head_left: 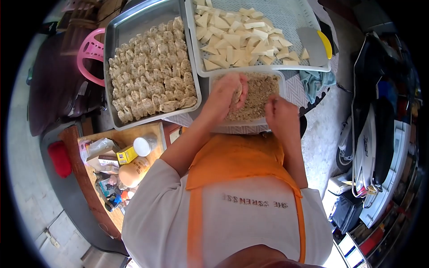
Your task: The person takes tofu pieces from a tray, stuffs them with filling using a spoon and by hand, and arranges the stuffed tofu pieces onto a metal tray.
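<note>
My left hand (227, 94) is curled above the left part of a plastic tub (282, 85), closed around a tofu piece (237, 94) that the fingers largely hide. Crumbly brown minced filling (259, 91) covers the inside of the tub. Over the tub's right rim, my right hand (283, 115) has its fingers bent and pressed together; whatever they pinch cannot be made out. Beyond the tub, pale cut tofu pieces (234, 40) are heaped in a white plastic tray (295, 15). To the left, a metal tray (138, 22) holds packed rows of filling-covered pieces (152, 71).
A broad scraper (313, 47) with a yellow handle lies in the white tray's right end. Beside that tray is a grey-green cloth (315, 82). A pink plastic handle (89, 57) sticks out left of the metal tray. Jars and boxes crowd a wooden tabletop (154, 131) at lower left.
</note>
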Action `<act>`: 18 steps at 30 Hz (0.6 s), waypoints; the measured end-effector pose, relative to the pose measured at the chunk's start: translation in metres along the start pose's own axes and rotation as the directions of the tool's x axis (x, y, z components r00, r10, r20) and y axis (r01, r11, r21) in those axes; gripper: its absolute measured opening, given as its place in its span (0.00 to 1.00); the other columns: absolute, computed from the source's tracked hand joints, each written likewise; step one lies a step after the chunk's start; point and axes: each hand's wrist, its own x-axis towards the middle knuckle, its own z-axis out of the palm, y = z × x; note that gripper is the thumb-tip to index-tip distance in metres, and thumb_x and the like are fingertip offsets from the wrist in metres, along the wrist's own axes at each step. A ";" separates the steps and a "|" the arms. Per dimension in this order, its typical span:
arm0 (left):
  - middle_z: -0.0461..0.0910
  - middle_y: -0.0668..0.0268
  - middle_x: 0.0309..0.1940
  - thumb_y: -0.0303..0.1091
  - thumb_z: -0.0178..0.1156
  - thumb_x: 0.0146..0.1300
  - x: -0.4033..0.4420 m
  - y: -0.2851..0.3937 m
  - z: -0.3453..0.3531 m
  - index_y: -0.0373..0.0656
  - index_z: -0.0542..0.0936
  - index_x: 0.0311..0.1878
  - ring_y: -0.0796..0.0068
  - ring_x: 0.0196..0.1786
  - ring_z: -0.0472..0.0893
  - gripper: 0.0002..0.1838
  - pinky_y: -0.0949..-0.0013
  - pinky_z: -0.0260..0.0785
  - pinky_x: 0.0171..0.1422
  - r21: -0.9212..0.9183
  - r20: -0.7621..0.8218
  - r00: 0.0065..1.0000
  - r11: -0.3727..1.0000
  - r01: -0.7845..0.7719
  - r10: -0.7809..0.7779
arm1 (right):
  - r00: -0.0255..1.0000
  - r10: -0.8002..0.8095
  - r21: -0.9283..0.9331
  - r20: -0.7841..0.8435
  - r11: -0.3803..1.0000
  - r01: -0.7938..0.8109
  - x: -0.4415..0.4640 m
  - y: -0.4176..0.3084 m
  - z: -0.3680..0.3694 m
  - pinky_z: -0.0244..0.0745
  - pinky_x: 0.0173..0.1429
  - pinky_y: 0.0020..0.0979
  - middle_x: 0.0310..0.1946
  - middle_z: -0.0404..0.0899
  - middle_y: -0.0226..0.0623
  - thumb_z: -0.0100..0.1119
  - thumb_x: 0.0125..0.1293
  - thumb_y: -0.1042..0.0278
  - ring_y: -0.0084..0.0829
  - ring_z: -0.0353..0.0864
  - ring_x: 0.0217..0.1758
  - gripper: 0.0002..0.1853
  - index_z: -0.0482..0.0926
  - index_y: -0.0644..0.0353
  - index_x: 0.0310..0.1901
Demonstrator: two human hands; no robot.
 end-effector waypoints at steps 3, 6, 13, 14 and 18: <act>0.70 0.69 0.24 0.42 0.44 0.75 0.000 -0.001 0.005 0.38 0.75 0.45 0.80 0.21 0.65 0.16 0.76 0.58 0.25 0.100 -0.015 1.000 0.995 0.006 -0.005 | 0.991 0.112 0.297 0.075 0.946 -0.129 0.000 -0.001 0.011 0.74 0.33 0.40 0.24 0.79 0.46 0.57 0.61 0.73 0.49 0.79 0.27 0.04 0.79 0.62 0.36; 0.70 0.69 0.24 0.43 0.46 0.75 -0.002 -0.003 -0.007 0.38 0.75 0.44 0.80 0.21 0.65 0.16 0.76 0.57 0.24 0.128 0.045 0.998 0.991 0.044 -0.050 | 0.985 0.162 0.246 -0.058 0.959 -0.143 0.001 -0.013 -0.004 0.74 0.35 0.41 0.27 0.78 0.47 0.55 0.62 0.75 0.50 0.79 0.30 0.03 0.77 0.62 0.37; 0.67 0.70 0.22 0.41 0.43 0.75 0.003 -0.003 -0.017 0.42 0.71 0.34 0.83 0.20 0.63 0.15 0.78 0.53 0.20 -0.153 0.076 0.995 0.986 0.072 -0.061 | 0.985 -0.155 0.092 -0.082 0.983 0.162 0.015 0.004 0.012 0.75 0.39 0.42 0.33 0.77 0.45 0.53 0.59 0.81 0.49 0.79 0.38 0.08 0.76 0.62 0.40; 0.67 0.70 0.21 0.41 0.43 0.75 0.002 -0.002 -0.017 0.43 0.71 0.33 0.83 0.19 0.63 0.16 0.78 0.51 0.19 -0.202 0.060 0.994 0.974 0.102 -0.091 | 0.985 -0.170 0.168 -0.033 0.971 0.173 0.014 0.001 0.012 0.75 0.40 0.42 0.34 0.77 0.44 0.53 0.58 0.81 0.49 0.79 0.39 0.09 0.76 0.61 0.40; 0.63 0.73 0.17 0.44 0.44 0.75 -0.005 0.005 -0.007 0.45 0.69 0.29 0.83 0.16 0.57 0.18 0.79 0.44 0.17 -0.109 -0.024 0.991 0.986 0.125 -0.129 | 0.972 -0.200 0.236 -0.119 0.946 0.224 0.014 -0.009 -0.002 0.75 0.42 0.42 0.38 0.79 0.42 0.53 0.56 0.82 0.48 0.79 0.41 0.11 0.77 0.59 0.41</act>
